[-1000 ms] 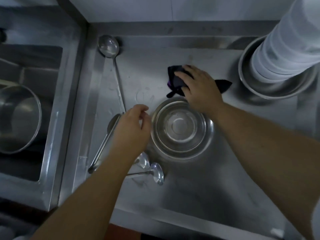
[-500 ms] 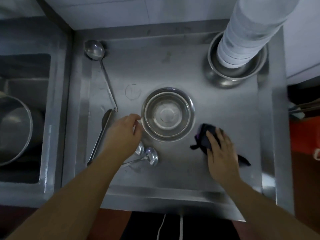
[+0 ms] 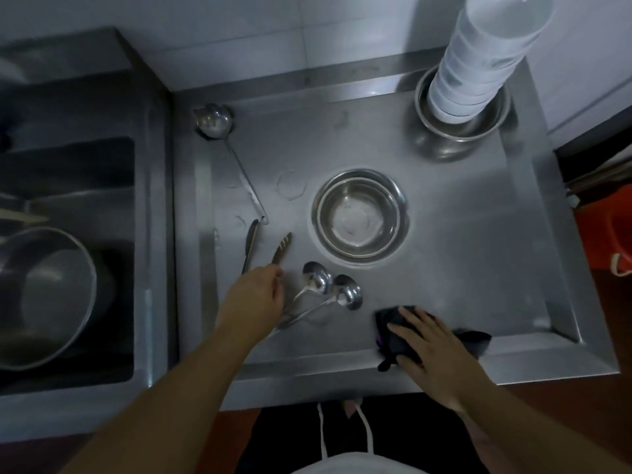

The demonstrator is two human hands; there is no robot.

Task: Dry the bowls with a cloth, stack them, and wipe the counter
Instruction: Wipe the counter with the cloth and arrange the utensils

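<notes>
Nested steel bowls [image 3: 359,217] sit upright at the middle of the steel counter [image 3: 461,251]. A tall stack of white bowls [image 3: 478,63] stands in another steel bowl [image 3: 424,111] at the back right. My right hand [image 3: 434,350] presses flat on a dark cloth [image 3: 393,331] at the counter's front lip, fingers straight. My left hand [image 3: 254,297] is left of the bowls, fingers curled round the handle end of metal tongs [image 3: 282,249]; the tongs' two arms point away from me.
A long ladle [image 3: 213,121] lies at the back left of the counter. Two smaller ladles [image 3: 318,280] lie between my hands. The sink on the left holds a large pot [image 3: 44,295]. An orange container [image 3: 612,234] stands off the counter's right side.
My right hand has slid the cloth from behind the bowls, round their right side, to the front lip. My left hand left the bowl rim and took hold of the tongs.
</notes>
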